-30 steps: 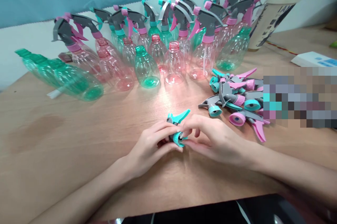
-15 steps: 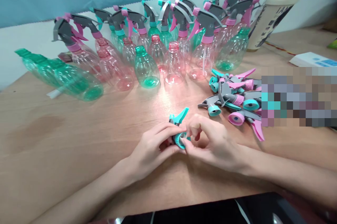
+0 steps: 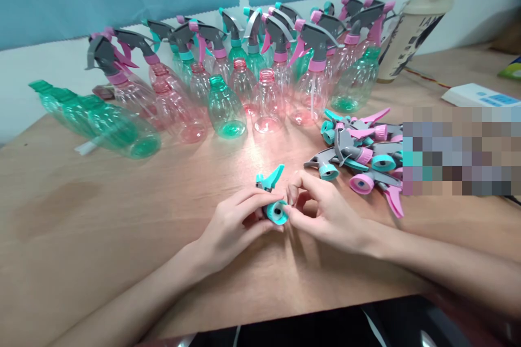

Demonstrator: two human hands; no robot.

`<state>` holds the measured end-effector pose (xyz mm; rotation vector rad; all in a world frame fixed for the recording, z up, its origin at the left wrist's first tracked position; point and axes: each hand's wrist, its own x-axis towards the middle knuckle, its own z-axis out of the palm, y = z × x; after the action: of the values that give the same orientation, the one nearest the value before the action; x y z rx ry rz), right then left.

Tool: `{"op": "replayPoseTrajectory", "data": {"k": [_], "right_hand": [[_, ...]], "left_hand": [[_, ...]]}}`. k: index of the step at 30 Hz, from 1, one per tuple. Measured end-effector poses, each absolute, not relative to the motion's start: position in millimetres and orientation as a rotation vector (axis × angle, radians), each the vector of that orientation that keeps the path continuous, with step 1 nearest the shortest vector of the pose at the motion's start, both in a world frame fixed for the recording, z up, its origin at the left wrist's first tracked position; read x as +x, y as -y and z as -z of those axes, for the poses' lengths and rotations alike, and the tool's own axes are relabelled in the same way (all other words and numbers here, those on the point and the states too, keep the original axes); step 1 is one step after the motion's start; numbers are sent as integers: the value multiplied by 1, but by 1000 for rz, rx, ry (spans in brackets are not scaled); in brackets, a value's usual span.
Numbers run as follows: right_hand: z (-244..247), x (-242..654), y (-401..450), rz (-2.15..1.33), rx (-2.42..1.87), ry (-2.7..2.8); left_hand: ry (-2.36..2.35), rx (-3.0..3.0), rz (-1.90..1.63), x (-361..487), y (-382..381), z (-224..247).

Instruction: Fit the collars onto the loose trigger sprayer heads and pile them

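My left hand [image 3: 234, 225] is closed around a spray trigger head [image 3: 277, 212] with a teal collar, teal trigger and grey body. The collar's open end faces me, showing a pale inside with a dark centre. My right hand [image 3: 321, 214] is beside it with curled fingers, its thumb tip against the collar's right rim. Whatever lies between that thumb and forefinger is too small or hidden to make out. Right of my hands lies a pile of loose spray trigger heads [image 3: 362, 154] with teal and pink parts.
Open-necked clear bottles, such as a green bottle [image 3: 227, 111] and a pink bottle [image 3: 267, 105], stand ahead. Behind them are several bottles with spray heads fitted [image 3: 317, 59]. Green bottles [image 3: 122, 124] crowd the left; a tall cup [image 3: 415, 37] and white box [image 3: 482, 95] are at right.
My right thumb has come out from inside the collar to its rim, uncovering the opening. The collar now faces me more squarely. The whole view has shifted slightly.
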<state>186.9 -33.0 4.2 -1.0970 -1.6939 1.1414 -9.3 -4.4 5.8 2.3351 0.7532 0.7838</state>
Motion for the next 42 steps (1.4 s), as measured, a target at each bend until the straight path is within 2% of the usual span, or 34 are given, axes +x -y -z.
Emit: {"op": "replayPoseTrajectory", "data": {"k": [13, 25, 35, 37, 42], "right_hand": [[-4, 189, 25, -1145, -1140, 1729], [-12, 193, 25, -898, -1110, 1853], [-21, 258, 72, -634, -1202, 2027], [-22, 275, 81, -642, -1287, 2003], [-25, 309, 93, -603, -1417, 1955]], "left_hand": [[-797, 2393, -799, -13, 5, -8], [-890, 2513, -794, -1, 7, -10], [-900, 2805, -972, 48, -28, -17], [-786, 2990, -889, 63, -43, -22], [-876, 3182, -551, 96, -68, -25]]}}
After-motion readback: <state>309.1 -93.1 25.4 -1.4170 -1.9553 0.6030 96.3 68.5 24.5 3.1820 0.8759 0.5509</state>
